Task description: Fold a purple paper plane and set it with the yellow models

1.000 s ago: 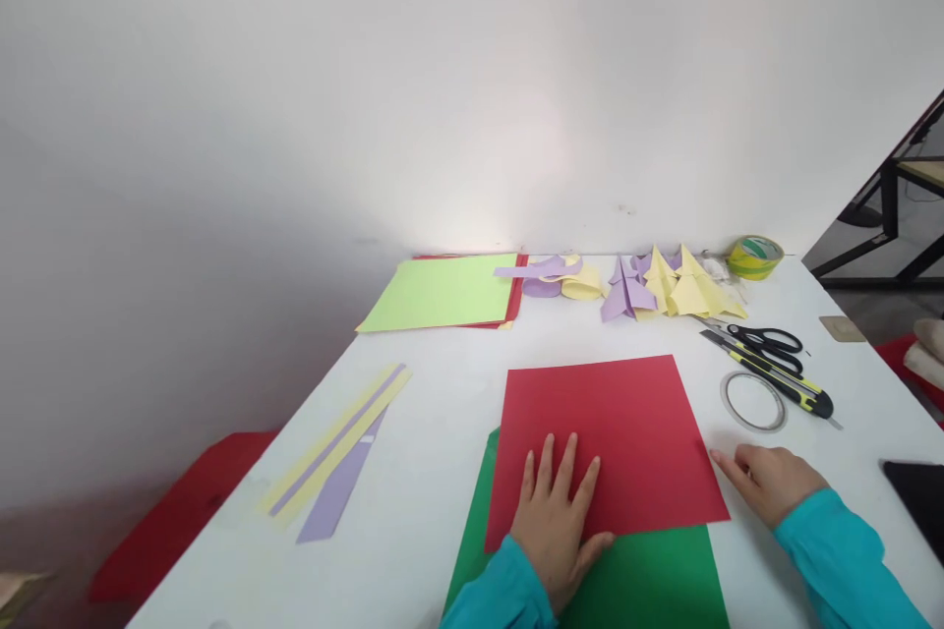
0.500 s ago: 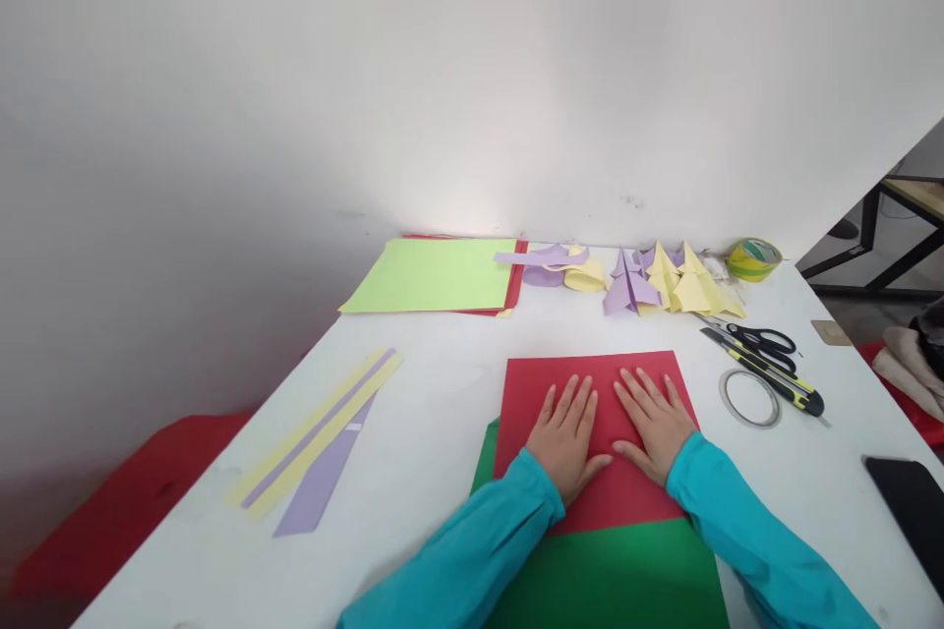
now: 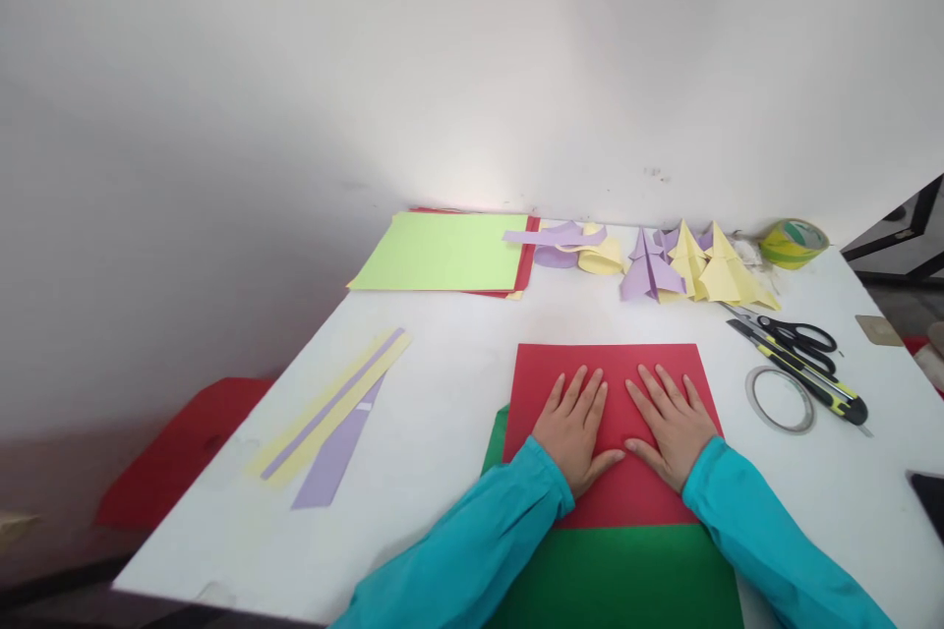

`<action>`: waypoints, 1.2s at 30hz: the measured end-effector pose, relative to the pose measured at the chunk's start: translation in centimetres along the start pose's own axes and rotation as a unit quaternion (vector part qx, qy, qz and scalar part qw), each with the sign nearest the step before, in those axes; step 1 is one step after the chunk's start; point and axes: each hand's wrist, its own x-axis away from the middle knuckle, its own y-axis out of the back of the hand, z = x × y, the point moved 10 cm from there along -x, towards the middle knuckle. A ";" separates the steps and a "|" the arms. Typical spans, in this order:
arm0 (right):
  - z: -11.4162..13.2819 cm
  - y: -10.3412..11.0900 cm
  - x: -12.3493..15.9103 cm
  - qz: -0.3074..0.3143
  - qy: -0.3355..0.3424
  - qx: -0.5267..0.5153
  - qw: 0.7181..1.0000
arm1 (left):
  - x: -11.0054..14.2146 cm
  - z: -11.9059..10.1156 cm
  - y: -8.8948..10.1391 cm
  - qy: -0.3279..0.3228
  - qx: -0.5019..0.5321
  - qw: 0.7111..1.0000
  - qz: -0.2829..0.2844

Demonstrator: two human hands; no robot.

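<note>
A red square sheet of paper (image 3: 616, 360) lies on the white table (image 3: 457, 383), over a green sheet (image 3: 626, 575). My left hand (image 3: 575, 428) rests flat on the red sheet with its fingers spread, palm down. Beside it my right hand (image 3: 673, 425) also lies flat and open on the same sheet. The thumbs nearly meet at the sheet's middle. Both arms wear teal sleeves. Neither hand holds anything.
At the back lie a stack of light green and red sheets (image 3: 442, 253), purple and yellow paper loops (image 3: 571, 251), folded paper shapes (image 3: 689, 270) and a tape roll (image 3: 793, 243). Scissors (image 3: 800, 332), a utility knife (image 3: 811, 378) and a clear tape ring (image 3: 780, 399) lie right. Paper strips (image 3: 335, 413) lie left.
A second ago my left hand was on the sheet's near edge and my right beside its right corner. Both slid onto the middle of the red sheet and now rest there flat.
</note>
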 end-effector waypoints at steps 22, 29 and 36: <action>-0.4 -0.3 1.3 0.026 -0.056 0.000 0.998 | 0.3 2.3 0.0 0.064 -0.021 0.998 0.009; -0.5 -0.4 1.4 0.025 -0.056 -0.006 0.998 | 0.4 4.5 -0.2 0.134 -0.053 0.990 0.006; -0.4 -0.3 1.3 0.023 -0.056 -0.009 0.998 | 0.2 3.5 0.0 0.075 -0.052 0.996 -0.013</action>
